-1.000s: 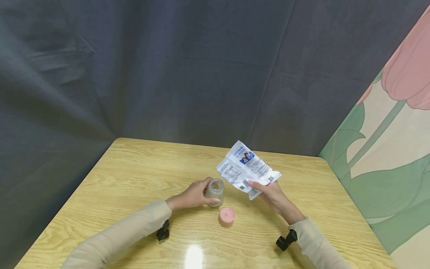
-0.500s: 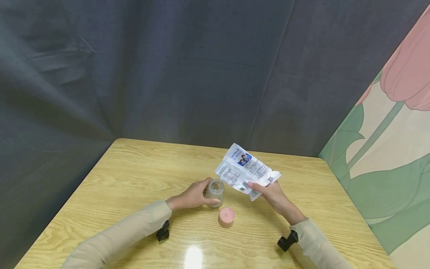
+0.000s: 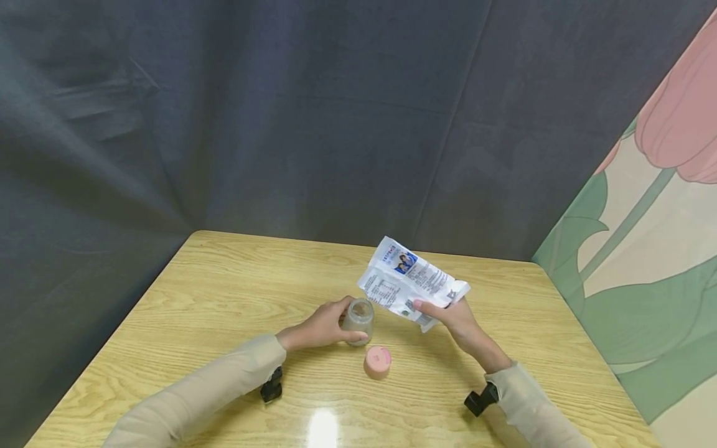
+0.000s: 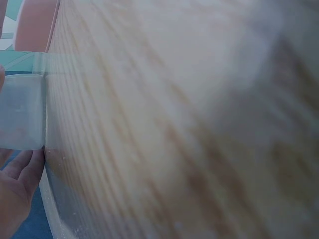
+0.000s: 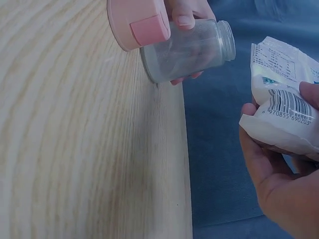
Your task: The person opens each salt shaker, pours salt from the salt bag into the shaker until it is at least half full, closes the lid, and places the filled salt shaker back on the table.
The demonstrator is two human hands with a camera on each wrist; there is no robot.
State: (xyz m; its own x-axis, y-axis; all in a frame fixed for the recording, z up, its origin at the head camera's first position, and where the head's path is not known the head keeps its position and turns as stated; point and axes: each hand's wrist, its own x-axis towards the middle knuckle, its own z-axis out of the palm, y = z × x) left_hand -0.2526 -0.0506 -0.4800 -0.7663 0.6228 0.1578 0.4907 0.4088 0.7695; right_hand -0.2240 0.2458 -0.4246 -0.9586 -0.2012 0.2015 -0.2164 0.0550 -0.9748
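Note:
My left hand (image 3: 322, 325) curls round a clear glass jar (image 3: 361, 318) standing upright and uncapped on the table, its screw-thread mouth bare in the right wrist view. Up beside the jar, my right hand (image 3: 458, 322) grips a white printed plastic bag (image 3: 411, 281) by its lower right part, thumb on top. The bag's left edge is close to the jar's mouth and slightly above it. A pink lid (image 3: 378, 362) lies on the table just in front of the jar. In the left wrist view the jar (image 4: 22, 112) and lid (image 4: 36, 25) show only at the left edge.
The wooden table (image 3: 235, 274) runs back to a dark grey curtain (image 3: 336, 124). On the right hangs a flower-patterned cloth (image 3: 644, 261). A black wrist camera (image 3: 272, 386) sits under the left sleeve and another wrist camera (image 3: 480, 399) under the right one.
The bag has turned slightly, its far top corner shifting left, and the right wrist has moved a little. The left hand, jar and lid stay in place.

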